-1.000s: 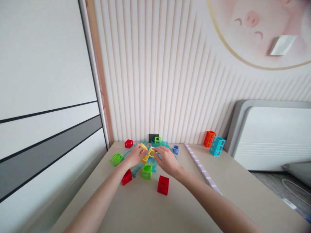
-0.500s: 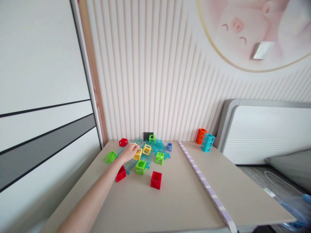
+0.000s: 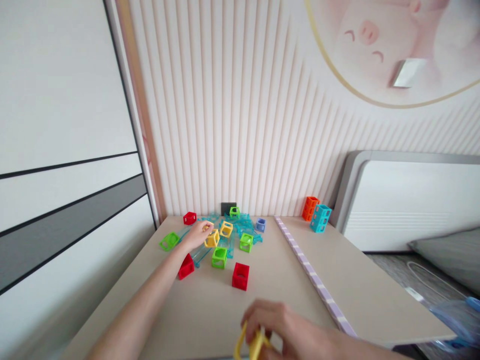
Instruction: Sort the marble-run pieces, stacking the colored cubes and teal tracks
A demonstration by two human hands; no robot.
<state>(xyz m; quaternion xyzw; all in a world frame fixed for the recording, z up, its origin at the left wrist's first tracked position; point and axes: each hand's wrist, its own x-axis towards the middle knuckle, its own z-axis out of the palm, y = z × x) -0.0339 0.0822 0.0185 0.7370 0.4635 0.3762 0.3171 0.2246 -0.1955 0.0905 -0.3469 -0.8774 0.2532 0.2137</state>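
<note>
The left hand (image 3: pixel 195 235) reaches over the counter (image 3: pixel 277 305), its fingers closed on a yellow cube (image 3: pixel 212 239) just left of the green cube (image 3: pixel 219 257). The right hand (image 3: pixel 279 327) is low at the counter's near edge, well in front of the red cube (image 3: pixel 240 276), fingers curled around a yellow piece (image 3: pixel 252 345). Clear blue tracks (image 3: pixel 240 225) lie behind the green cube. An orange block (image 3: pixel 310 208) and a teal block (image 3: pixel 320 219) stand by the wall.

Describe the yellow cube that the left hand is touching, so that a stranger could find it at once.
On the beige table, look at the heap of coloured cubes near the ribbed wall. At its left side the left hand grips a yellow cube. A second yellow cube stands just behind it, untouched; only the first meets the fingertips.
</note>
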